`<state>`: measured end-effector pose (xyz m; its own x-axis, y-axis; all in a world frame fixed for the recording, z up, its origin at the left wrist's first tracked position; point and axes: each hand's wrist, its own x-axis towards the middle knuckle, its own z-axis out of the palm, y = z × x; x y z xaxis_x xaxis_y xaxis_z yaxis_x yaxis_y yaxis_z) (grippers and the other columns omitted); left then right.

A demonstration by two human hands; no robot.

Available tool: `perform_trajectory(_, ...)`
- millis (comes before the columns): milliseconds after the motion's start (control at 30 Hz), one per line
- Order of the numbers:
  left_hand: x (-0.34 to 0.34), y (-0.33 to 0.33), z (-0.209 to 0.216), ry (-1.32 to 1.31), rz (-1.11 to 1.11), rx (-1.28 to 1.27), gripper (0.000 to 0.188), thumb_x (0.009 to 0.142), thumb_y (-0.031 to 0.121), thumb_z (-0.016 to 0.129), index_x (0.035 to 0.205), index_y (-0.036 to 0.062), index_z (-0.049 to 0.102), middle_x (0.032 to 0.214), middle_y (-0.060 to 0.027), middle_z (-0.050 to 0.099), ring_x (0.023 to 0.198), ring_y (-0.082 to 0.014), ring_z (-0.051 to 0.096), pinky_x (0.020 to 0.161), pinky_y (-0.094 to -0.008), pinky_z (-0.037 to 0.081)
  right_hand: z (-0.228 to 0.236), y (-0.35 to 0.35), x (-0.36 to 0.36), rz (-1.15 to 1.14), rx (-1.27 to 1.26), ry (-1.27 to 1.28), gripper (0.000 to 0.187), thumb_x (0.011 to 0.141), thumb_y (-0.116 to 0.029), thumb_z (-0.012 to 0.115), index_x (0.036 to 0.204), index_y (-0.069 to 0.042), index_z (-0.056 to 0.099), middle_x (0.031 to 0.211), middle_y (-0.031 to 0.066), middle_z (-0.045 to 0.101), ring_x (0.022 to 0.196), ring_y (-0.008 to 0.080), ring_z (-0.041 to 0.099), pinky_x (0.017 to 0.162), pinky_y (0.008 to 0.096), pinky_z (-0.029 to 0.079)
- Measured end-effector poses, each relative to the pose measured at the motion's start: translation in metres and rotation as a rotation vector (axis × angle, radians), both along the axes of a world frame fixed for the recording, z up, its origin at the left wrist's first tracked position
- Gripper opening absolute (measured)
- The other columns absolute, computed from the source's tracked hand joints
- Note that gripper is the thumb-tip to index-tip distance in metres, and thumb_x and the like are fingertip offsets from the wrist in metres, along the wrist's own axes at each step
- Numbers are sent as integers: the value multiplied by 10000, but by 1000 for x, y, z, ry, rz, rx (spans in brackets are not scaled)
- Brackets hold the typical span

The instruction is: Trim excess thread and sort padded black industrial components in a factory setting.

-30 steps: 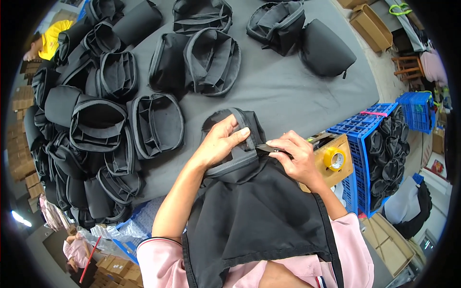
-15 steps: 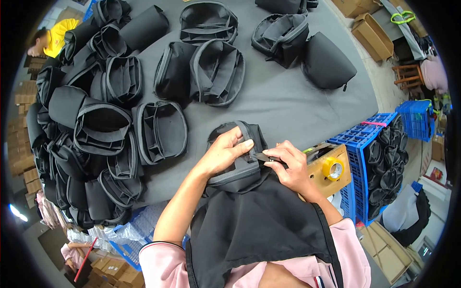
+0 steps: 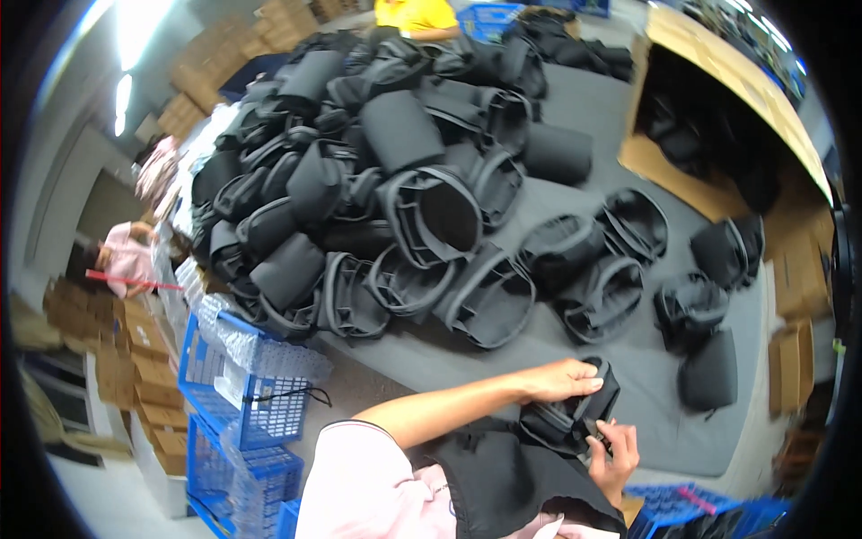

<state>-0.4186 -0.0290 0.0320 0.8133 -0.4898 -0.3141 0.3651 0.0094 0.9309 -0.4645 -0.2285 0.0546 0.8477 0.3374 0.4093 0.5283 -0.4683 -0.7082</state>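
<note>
Because black cloth lies so close to black cloth, I could easily catch the wrong fold: the bag (image 3: 607,392) in my hands is at the near edge of the table (image 3: 660,422), just beyond my apron (image 3: 507,481), and I cannot tell whether the two touch. My left hand (image 3: 564,381) grips the bag's far side, fingers together and thumb pressing its edge. My right hand (image 3: 616,452) is nearer and to the right, thumb and forefinger pinching a small dark piece (image 3: 593,430) at the bag; blur hides whether that is a tool or part of the bag. Were it sharp, a slip could nick the fabric or my left thumb, most likely because the soft wall gave way.

Far left, the heap of bags (image 3: 400,130) is stacked loosely, so a knock might send some sliding. They have matte, smoothly curved backs, rounded mouths edged in thick grey trim, and thin inner dividers. Grey cloth covers the table. Near left, crinkly clear wrap (image 3: 269,355) hangs over a stiff blue basket (image 3: 278,420) with lattice sides, and might snag there.
</note>
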Motion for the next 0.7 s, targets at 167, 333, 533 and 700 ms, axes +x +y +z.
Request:
perform_trajectory(167, -24, 10, 10, -6, 262, 121, 385, 933, 379, 444, 679, 94, 393, 655, 82, 342, 651, -41, 295, 566, -237, 303, 2, 1, 10, 72, 51, 76, 155, 686, 14, 632, 832, -24, 594, 650, 52, 486, 540, 165, 447, 495, 265, 363)
perform_trajectory(333, -56, 73, 55, -85, 619, 18, 320, 933, 313, 468, 722, 73, 452, 680, 74, 386, 666, -53, 337, 610, -226, 340, -6, 8, 32, 158, 118, 383, 203, 807, -35, 621, 999, -10, 559, 744, 69, 557, 636, 122, 532, 558, 240, 453)
perform_trajectory(533, -82, 230, 225, -847, 1100, 1152, 326, 853, 328, 541, 731, 25, 542, 692, -142, 540, 679, -298, 541, 601, -406, 407, 8, 35, 46, 218, 368, 932, 274, 827, -4, 562, 1097, 16, 519, 920, 121, 551, 657, 137, 547, 547, 258, 477)
perform_trajectory(700, -76, 346, 198, -448, 1567, 1518, 580, 782, 460, 566, 1197, 60, 511, 1387, -228, 280, 1307, -380, 208, 1053, -443, 200, 6, 57, 55, 268, 394, 831, 291, 827, 14, 559, 1112, -8, 504, 884, 91, 544, 608, 161, 555, 573, 264, 497)
